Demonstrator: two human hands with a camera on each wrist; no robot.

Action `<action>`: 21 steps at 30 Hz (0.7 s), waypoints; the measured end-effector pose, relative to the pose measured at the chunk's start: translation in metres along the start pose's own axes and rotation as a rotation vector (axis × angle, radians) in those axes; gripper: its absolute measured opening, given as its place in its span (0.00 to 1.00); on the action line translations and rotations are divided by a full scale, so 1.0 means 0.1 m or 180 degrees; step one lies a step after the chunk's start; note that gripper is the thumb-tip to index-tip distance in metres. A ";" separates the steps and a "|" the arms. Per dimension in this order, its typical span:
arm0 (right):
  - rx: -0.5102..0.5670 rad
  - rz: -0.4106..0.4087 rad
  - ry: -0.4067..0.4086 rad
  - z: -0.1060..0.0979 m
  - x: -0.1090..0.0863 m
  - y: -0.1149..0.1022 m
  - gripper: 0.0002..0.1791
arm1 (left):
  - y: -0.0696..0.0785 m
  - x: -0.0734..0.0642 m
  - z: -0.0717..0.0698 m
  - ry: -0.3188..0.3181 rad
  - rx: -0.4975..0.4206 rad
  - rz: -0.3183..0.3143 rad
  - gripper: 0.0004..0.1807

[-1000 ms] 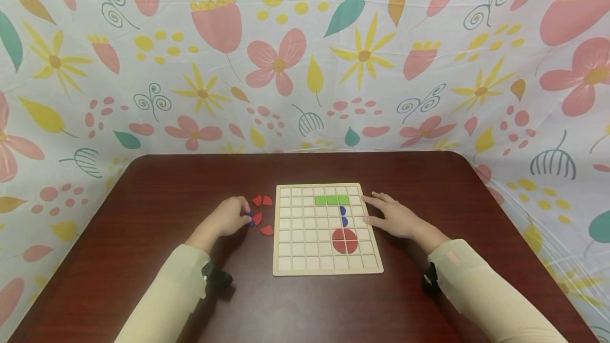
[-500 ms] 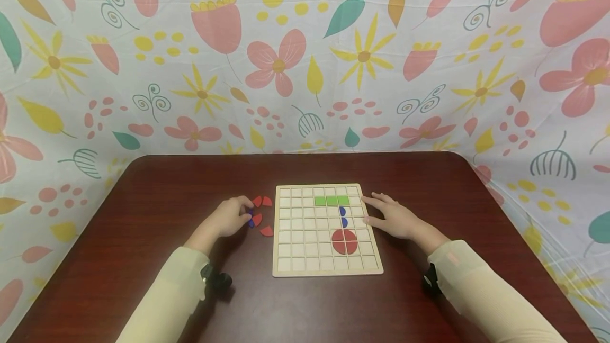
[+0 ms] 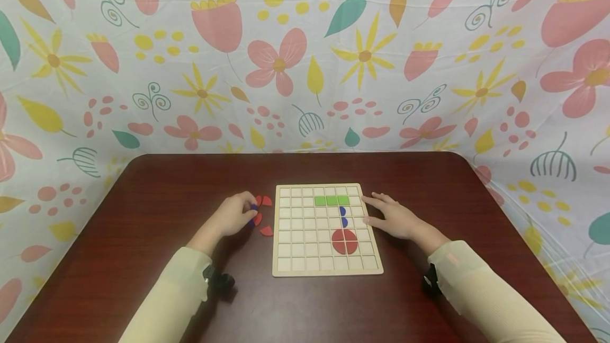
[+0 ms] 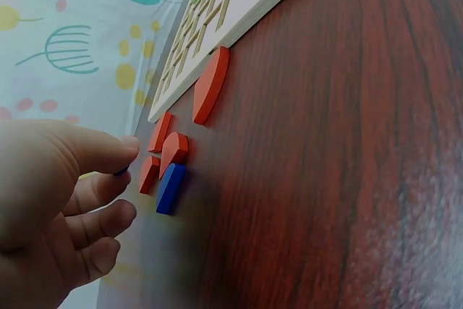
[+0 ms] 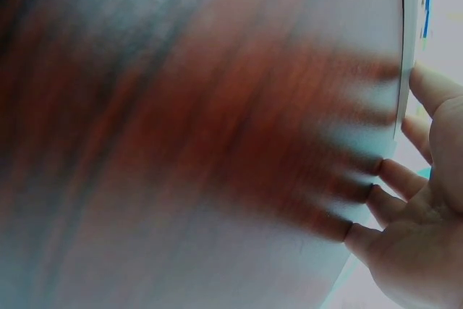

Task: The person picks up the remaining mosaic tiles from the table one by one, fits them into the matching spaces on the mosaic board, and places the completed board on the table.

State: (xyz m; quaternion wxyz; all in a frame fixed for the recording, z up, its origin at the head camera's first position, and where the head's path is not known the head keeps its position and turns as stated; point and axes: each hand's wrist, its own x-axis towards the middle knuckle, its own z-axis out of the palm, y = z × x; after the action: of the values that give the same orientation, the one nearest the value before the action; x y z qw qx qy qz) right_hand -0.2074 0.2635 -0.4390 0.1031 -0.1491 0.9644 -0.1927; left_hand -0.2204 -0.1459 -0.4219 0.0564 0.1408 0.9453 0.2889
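My left hand [image 3: 233, 215] pinches a small blue piece [image 4: 121, 172] between thumb and forefinger, with most of it hidden by the fingers. Just beyond the fingertips lie several red quarter-circle pieces [image 4: 211, 86]. Another blue piece [image 4: 171, 189] rests on the table against one of the red ones. My right hand [image 3: 394, 217] has its fingers spread, thumb and fingertips touching the right edge of the wooden grid board [image 3: 305, 273]. On the board sit green squares [image 3: 332, 200], two blue half-circles [image 3: 344, 222] and a red circle made of quarters [image 3: 345, 241].
The dark brown table [image 3: 305, 311] spreads around the board. A white cloth [image 3: 305, 120] printed with flowers and leaves hangs behind and beside the table. A dark device [image 3: 220, 281] is strapped to the left wrist.
My left fingers have shifted slightly, lifting one blue piece away from the pieces beside the board. The right hand stays at the board's edge.
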 end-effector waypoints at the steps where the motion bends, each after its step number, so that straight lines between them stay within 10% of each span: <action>1: 0.0000 0.0003 0.0001 0.00 0.00 0.00 0.38 | 0.01 0.00 0.00 0.0016 -0.0019 0.0009 0.11; 21: -0.0012 -0.0011 0.0032 0.00 -0.01 -0.01 0.38 | 0.08 0.01 0.07 0.0188 -0.0223 -0.0009 0.14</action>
State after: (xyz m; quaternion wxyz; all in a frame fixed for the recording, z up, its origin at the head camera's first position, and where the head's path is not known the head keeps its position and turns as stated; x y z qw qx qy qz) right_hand -0.2059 0.2629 -0.4385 0.0976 -0.1499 0.9650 -0.1918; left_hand -0.2185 -0.1355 -0.4227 0.0338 0.1288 0.9360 0.3258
